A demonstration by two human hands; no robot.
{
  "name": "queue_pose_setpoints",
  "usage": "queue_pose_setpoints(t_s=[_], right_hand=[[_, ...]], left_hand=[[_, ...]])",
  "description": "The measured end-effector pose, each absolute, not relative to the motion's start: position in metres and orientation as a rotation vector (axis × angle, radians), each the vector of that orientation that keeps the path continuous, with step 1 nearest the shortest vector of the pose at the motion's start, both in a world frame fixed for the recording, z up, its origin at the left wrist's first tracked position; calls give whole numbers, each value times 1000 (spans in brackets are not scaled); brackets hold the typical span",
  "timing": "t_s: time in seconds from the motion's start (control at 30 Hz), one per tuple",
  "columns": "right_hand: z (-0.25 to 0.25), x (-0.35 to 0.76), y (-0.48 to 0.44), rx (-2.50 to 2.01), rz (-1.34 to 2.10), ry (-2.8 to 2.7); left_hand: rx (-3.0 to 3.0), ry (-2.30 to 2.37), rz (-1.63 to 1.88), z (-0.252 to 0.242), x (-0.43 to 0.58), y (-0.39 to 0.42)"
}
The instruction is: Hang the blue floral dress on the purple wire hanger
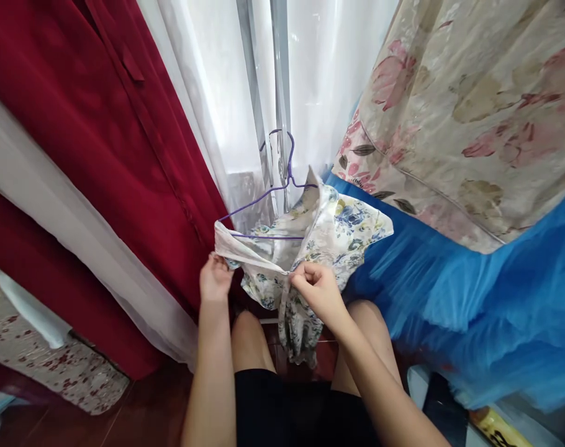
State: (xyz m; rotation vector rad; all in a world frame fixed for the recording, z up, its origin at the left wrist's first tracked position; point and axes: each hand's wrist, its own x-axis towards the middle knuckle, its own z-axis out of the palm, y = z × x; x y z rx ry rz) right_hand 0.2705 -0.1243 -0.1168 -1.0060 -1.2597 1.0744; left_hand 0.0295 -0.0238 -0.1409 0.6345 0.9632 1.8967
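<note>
A white garment with blue and yellow flowers (345, 226) hangs on a purple hanger (262, 197) in front of me. Only its right shoulder side sits well up on the hanger; the neckline gapes, and the hanger's lower bar shows through it. With closed fingers, my left hand (216, 278) grips the garment's edge below the hanger's left end. My right hand (317, 288) pinches the front neckline edge near the middle, its fingers closed. Below my hands the lower part of the garment dangles in a narrow bunch between my knees.
Red curtains (138, 143) with white cloth hang on the left. Sheer white curtains (208, 81) and grey strips hang behind the hanger. To the right are a floral cloth (450, 124) and blue tulle (431, 292). A yellow item (499, 428) lies at the lower right.
</note>
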Motion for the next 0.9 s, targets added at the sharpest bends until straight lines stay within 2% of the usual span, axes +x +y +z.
queue_pose_setpoints(t_s=[0.1,0.2,0.33,0.43,0.5,0.6,0.7,0.8,0.9], right_hand=[[-145,284,-140,-1037,1085,-939],[-185,306,-160,-1101,964,-667],[-217,329,-179,-1273,762,-642],[-208,335,-182,-1276,587,-834],[-192,331,-186,-1195,711,-1144],[-173,319,-196,-1037,1133,-1462],[-169,312,-208,-1063,1344,-1363],[-168,324,-214,-1114,1462,-1141],[-151,355,-211,-1035,1551,-1239]], left_hand=[[437,981,1778,-190,66,-52],[348,937,1708,-216,102,-85],[504,700,1596,-203,140,-124],[908,627,1519,-173,162,-148],[1268,735,1434,-154,174,-162],[1698,849,1279,-139,183,-174],[1784,815,1167,-139,179,-176],[1776,653,848,-153,166,-175],[1971,643,556,-177,146,-171]])
